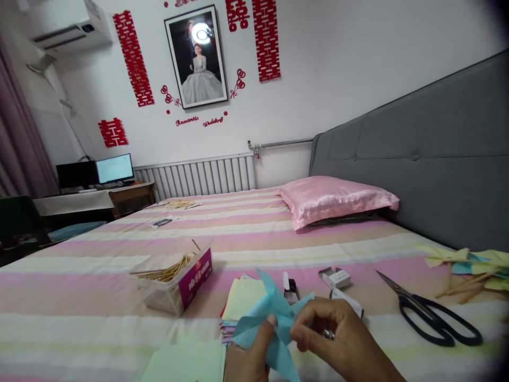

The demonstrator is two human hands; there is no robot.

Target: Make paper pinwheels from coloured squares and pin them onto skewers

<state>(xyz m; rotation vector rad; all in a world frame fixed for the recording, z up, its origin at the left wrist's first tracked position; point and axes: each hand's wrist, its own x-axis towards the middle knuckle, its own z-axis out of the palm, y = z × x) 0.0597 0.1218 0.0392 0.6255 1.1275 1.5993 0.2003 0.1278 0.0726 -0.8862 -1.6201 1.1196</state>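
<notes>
My left hand (249,356) and my right hand (338,339) both pinch a folded light-blue paper shape (274,313) low in the middle of the view, above the striped bedsheet. The left thumb presses its centre. The right fingers, with a ring on one, grip its right side. Just behind it lies a stack of coloured paper sheets (243,300) with a pale yellow one on top.
A clear plastic box of wooden sticks (175,281) stands at the left. Black scissors (429,310), a small stapler (290,289) and little white boxes (336,277) lie to the right. Finished paper pinwheels (473,265) rest at far right. A pink pillow (334,199) lies by the grey headboard.
</notes>
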